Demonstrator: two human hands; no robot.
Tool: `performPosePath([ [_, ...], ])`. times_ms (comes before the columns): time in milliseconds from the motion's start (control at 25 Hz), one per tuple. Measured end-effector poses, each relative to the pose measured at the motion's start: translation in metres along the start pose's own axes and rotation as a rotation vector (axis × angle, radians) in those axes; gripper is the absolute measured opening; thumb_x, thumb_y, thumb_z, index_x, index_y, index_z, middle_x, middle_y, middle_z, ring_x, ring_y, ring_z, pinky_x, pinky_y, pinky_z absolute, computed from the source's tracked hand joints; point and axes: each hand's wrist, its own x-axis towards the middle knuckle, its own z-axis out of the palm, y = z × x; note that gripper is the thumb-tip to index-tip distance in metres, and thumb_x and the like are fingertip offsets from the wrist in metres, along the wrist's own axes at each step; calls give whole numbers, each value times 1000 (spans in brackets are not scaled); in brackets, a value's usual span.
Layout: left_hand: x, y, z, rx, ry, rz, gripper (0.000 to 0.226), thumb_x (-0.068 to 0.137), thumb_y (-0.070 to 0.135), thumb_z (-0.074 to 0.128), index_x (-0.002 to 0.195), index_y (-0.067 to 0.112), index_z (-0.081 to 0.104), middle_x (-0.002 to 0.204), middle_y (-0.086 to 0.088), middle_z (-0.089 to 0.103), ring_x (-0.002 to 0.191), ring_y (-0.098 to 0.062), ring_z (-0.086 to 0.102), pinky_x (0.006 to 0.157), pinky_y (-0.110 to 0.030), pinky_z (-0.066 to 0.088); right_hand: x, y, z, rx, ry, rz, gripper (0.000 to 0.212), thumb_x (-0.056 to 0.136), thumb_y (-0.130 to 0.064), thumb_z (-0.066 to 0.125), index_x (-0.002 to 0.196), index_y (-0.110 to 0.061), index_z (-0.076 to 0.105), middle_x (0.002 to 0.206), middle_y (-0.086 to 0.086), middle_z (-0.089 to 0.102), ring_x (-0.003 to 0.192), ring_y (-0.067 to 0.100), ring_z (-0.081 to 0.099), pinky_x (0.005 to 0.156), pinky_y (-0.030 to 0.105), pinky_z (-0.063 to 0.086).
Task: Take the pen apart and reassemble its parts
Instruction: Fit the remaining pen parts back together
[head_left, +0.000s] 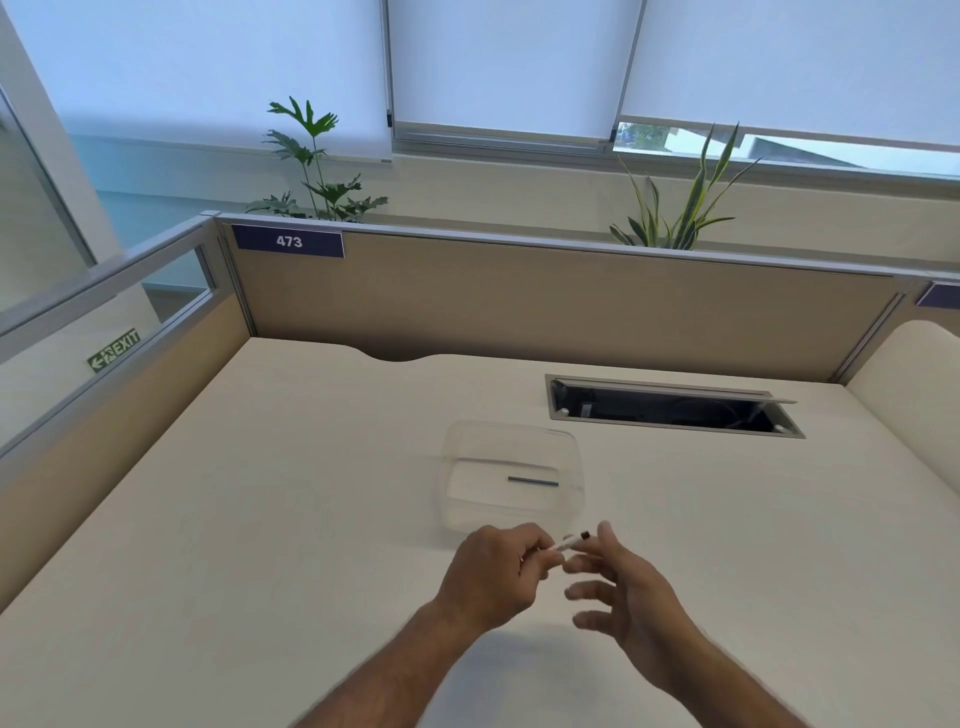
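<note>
My left hand (498, 571) grips a white pen barrel (570, 544) with a black end that points up and to the right. My right hand (618, 587) is just beside it, thumb and forefinger touching the barrel near the middle, the other fingers spread apart. Both hands hover above the desk, in front of a clear plastic container (519, 519). A thin dark pen part (533, 481), like a refill, lies flat inside that container.
The cream desk (260, 519) is fenced by tan partition walls at the back and left. An open cable hatch (670, 410) is set into the desk at the back right. Two plants stand behind the partition.
</note>
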Motion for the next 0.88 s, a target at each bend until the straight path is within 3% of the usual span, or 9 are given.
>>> performPosePath([
  [120, -2, 4, 5, -311, -21, -137, 12, 94, 29, 59, 88, 22, 68, 75, 4, 75, 62, -8, 72, 62, -36, 61, 2, 4, 7, -73, -75, -152, 39, 84, -41, 72, 115, -18, 71, 106, 6, 72, 92, 19, 65, 75, 35, 53],
  [240, -4, 4, 12, -399, -3, -164, 20, 94, 37, 58, 90, 22, 71, 78, 6, 76, 71, -8, 72, 68, -36, 61, 5, 4, 17, -127, -32, -249, 35, 82, -40, 72, 103, -13, 76, 103, 0, 76, 90, 17, 70, 83, 37, 51],
  [400, -13, -18, 13, -138, 5, -147, 30, 92, 51, 52, 99, 29, 71, 90, 16, 75, 82, -4, 67, 72, -34, 56, 9, 4, 18, -213, 131, -451, 24, 81, -36, 70, 93, -16, 77, 93, 8, 79, 95, 21, 72, 87, 31, 49],
  [520, -29, -47, 17, 226, 77, -224, 44, 90, 60, 49, 117, 29, 64, 122, 10, 67, 114, -9, 57, 96, -31, 47, 13, 3, 18, -166, 115, -520, 17, 91, -30, 60, 97, -17, 69, 84, 8, 75, 84, 26, 71, 83, 37, 55],
  [640, -45, -71, 26, 503, -95, -314, 72, 88, 72, 31, 145, 27, 35, 157, 2, 30, 145, -17, 21, 118, -40, 17, 15, -2, 23, -71, 101, -509, 21, 97, -37, 51, 100, -19, 63, 74, 3, 63, 65, 19, 59, 67, 35, 50],
  [760, -62, -89, 31, 586, -229, -311, 93, 79, 83, 16, 153, 27, 11, 164, -2, 0, 148, -16, -12, 114, -46, -17, 19, -9, 28, 4, 154, -429, 47, 95, -54, 41, 82, -14, 61, 55, 2, 45, 48, 15, 36, 53, 32, 28],
  [800, -66, -93, 31, 593, -204, -296, 96, 78, 85, 17, 153, 25, 13, 164, -5, 2, 147, -12, -16, 111, -46, -19, 21, -13, 30, 34, 163, -395, 56, 91, -59, 39, 68, -12, 57, 49, 1, 37, 45, 15, 28, 50, 33, 22],
  [880, -73, -98, 30, 640, -120, -242, 96, 79, 85, 24, 149, 20, 32, 158, -11, 23, 143, -6, -19, 110, -50, -7, 22, -19, 34, 60, 179, -358, 63, 87, -64, 39, 50, -13, 39, 43, 0, 27, 42, 15, 16, 48, 35, 12],
])
